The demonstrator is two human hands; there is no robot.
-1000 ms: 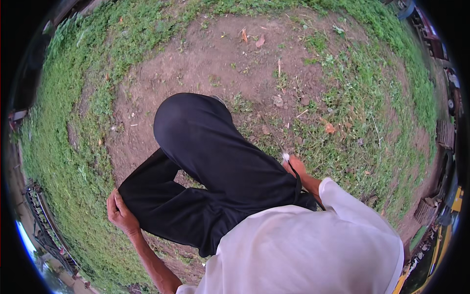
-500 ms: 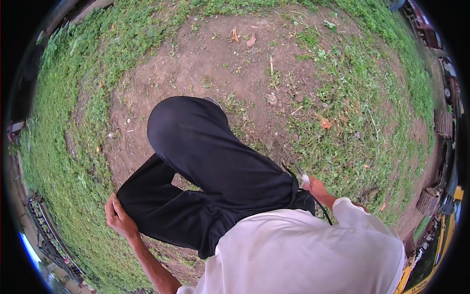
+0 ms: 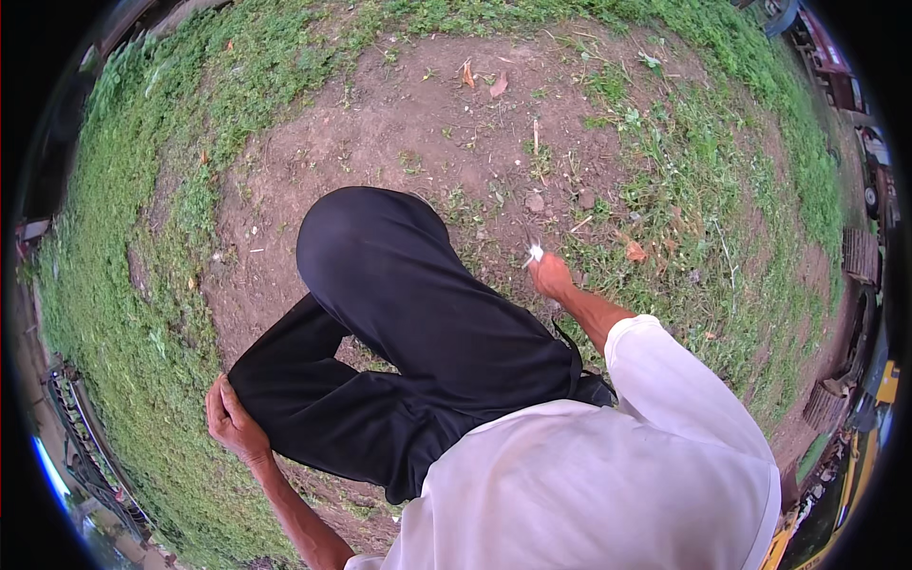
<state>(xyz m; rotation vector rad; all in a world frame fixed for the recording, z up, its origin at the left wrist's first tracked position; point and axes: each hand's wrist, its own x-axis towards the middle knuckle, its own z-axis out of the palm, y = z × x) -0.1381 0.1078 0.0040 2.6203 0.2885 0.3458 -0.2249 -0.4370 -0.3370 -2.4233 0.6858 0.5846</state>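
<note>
My left hand (image 3: 237, 422) rests on the bent left knee of my black trousers (image 3: 442, 328), its fingers laid over the cloth and holding no object. Beyond my right thigh, my right hand (image 3: 551, 276) is closed around a small shiny metal tool (image 3: 535, 255). Bright glare and the small size hide the tool's exact kind. It is held low over bare soil (image 3: 489, 249) where thin weeds grow, just left of a grassy patch. My fingers cover its handle end.
Low green plants (image 3: 123, 285) spread along the left. An orange dry leaf (image 3: 636, 251) and a pale stick (image 3: 536, 137) lie on the ground. Rusty metal parts (image 3: 861, 255) and yellow machinery (image 3: 860, 484) line the right rim.
My right hand has swung forward and to the left with the metal tool, from beside my hip to out over the soil. My left hand stays on the knee.
</note>
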